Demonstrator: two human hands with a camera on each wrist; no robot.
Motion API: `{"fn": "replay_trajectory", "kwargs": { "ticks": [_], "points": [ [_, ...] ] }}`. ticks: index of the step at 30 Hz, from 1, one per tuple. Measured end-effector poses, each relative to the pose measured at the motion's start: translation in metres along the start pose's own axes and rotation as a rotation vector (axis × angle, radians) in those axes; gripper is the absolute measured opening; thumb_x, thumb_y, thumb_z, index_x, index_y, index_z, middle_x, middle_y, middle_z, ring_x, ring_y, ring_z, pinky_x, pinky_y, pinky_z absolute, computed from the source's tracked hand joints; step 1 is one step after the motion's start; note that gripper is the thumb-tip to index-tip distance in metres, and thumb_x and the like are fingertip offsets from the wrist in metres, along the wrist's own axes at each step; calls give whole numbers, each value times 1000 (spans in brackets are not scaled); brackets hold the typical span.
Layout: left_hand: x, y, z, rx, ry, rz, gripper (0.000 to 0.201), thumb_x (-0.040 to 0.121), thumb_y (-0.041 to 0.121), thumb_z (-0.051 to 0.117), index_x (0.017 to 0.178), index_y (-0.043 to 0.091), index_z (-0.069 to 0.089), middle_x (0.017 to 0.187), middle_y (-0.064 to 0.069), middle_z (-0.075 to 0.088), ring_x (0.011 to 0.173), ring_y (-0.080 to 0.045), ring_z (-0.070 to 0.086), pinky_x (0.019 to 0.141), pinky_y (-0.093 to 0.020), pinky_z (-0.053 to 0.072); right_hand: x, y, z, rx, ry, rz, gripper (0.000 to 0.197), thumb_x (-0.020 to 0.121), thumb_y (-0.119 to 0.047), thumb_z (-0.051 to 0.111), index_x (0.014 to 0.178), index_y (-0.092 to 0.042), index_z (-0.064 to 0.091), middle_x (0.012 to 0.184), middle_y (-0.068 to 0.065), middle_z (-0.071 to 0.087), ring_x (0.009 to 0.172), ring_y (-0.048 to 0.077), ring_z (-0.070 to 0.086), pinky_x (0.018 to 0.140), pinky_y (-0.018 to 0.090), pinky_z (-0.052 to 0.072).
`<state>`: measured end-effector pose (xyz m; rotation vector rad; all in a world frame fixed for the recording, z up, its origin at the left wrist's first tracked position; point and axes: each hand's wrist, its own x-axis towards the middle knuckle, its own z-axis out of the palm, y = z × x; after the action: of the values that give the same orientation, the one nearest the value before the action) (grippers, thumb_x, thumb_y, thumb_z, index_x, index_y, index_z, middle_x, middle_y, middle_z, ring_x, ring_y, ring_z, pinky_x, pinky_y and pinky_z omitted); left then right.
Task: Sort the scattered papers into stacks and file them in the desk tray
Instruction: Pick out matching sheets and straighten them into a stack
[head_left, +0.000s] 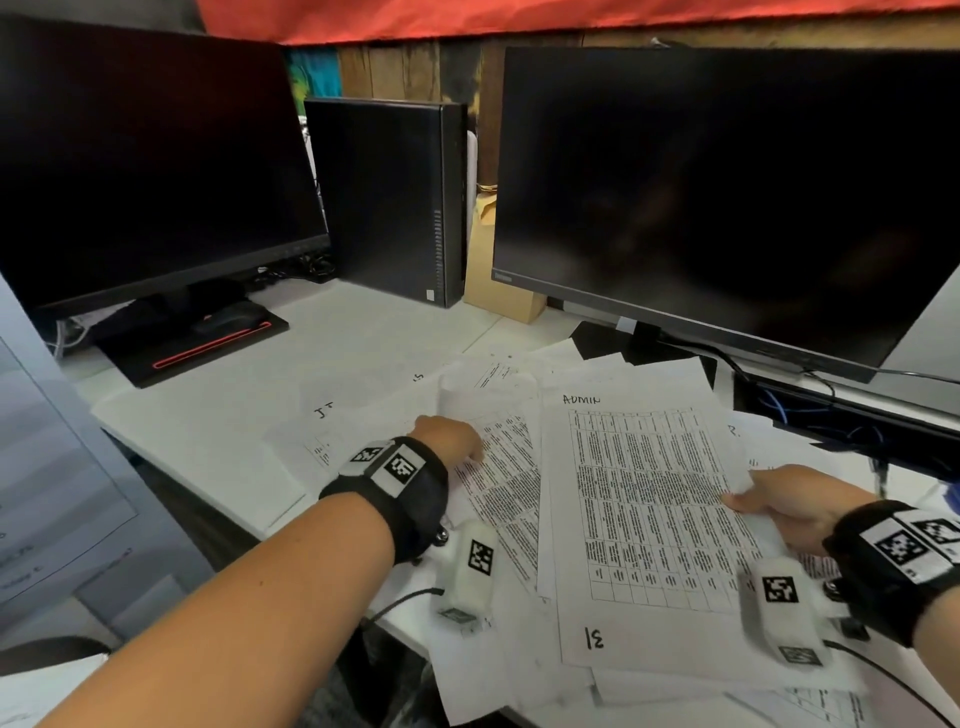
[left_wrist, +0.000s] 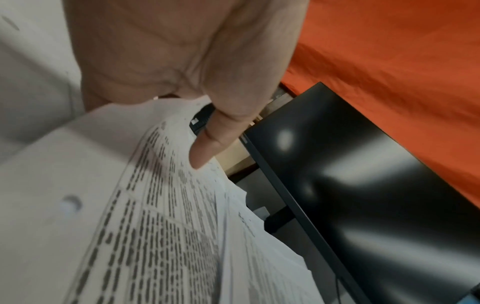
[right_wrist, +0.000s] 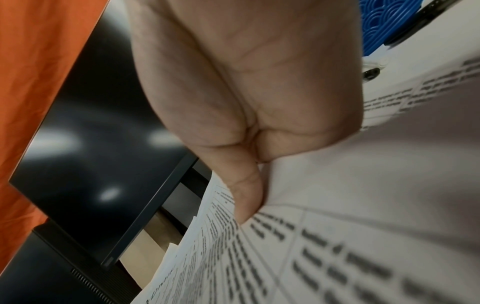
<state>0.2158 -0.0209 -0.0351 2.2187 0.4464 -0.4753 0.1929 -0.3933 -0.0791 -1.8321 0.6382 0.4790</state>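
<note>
Printed sheets lie scattered and overlapping on the white desk (head_left: 218, 447). My right hand (head_left: 800, 504) pinches the right edge of a table sheet headed "ADMIN" (head_left: 649, 519); in the right wrist view its thumb (right_wrist: 246, 201) lies on top of that sheet (right_wrist: 337, 257). My left hand (head_left: 452, 441) holds another printed sheet (head_left: 504, 483) just left of it, thumb (left_wrist: 207, 148) on top of the paper (left_wrist: 155, 226), fingers hidden beneath. More loose papers (head_left: 493, 675) hang over the front edge. No desk tray is in view.
Two dark monitors stand at the back, left (head_left: 156, 166) and right (head_left: 727, 197), with a black mini PC (head_left: 389, 197) between them. A mouse (head_left: 228, 317) sits on the left monitor's base. Cables (head_left: 831, 410) run at the right. A blue plastic object (right_wrist: 376, 24) lies beyond my right hand.
</note>
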Motion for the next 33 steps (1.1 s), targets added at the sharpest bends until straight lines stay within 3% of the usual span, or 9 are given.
{"fn": "replay_trajectory", "kwargs": {
  "ticks": [3,9,13,16,19,21,25,29,33],
  "points": [
    [-4,-1,12,35,-107,49,39,87,7,57,125,-3,56,131,-18,57,121,-31,55,59,-21,45,33,13,-15,8,-16,26,149,9,-23,99,143,-8,35,136,20,52,123,41,50,109,59,32],
    [-14,-1,22,457,152,-54,42,91,18,45,130,5,39,135,-14,35,125,-29,34,106,-39,34,-33,-25,27,-327,63,-43,27,84,-2,65,109,5,58,101,20,64,107,34,59,97,42,45],
    [-6,-3,10,466,149,11,49,92,19,54,134,1,38,136,-13,41,117,-23,47,99,-30,43,-34,-39,46,-567,89,-65,34,87,-16,66,116,1,61,112,17,67,106,35,62,96,45,49],
    [-8,3,3,296,-49,83,39,96,13,51,131,-3,50,129,-15,56,77,-13,55,65,-16,46,-43,-55,66,-736,103,-47,38,88,-21,65,117,3,60,116,18,64,110,34,60,100,43,46],
    [-20,8,5,45,-96,45,41,101,25,42,126,-6,53,118,-18,60,96,-25,57,88,-29,45,-52,-62,76,-884,161,-46,36,92,-27,60,117,-1,59,120,12,62,114,26,57,102,34,43],
    [-17,4,13,-183,-227,17,53,87,35,65,123,-3,56,117,-14,65,102,-28,62,98,-39,47,-56,-63,77,-901,218,-71,41,93,-30,58,122,-1,56,125,11,60,117,25,54,101,31,40],
    [-14,1,24,-479,-345,66,49,69,18,84,113,9,64,106,-12,72,95,-25,69,81,-40,57,-52,-63,80,-791,158,-152,49,93,-25,57,134,-1,46,132,14,55,123,29,50,107,37,39],
    [-14,4,21,-491,-233,166,57,61,11,85,111,-2,61,111,-21,67,101,-34,66,89,-50,53,-52,-62,78,-457,108,-175,57,87,-26,67,136,-10,43,122,8,58,115,28,56,102,44,45],
    [-12,6,-5,-605,-393,218,41,77,-6,70,117,-1,63,111,-21,68,104,-35,65,95,-51,48,-63,-61,70,-137,13,-306,44,88,-22,66,128,-17,51,125,3,63,110,22,60,102,43,45]
  ]
}}
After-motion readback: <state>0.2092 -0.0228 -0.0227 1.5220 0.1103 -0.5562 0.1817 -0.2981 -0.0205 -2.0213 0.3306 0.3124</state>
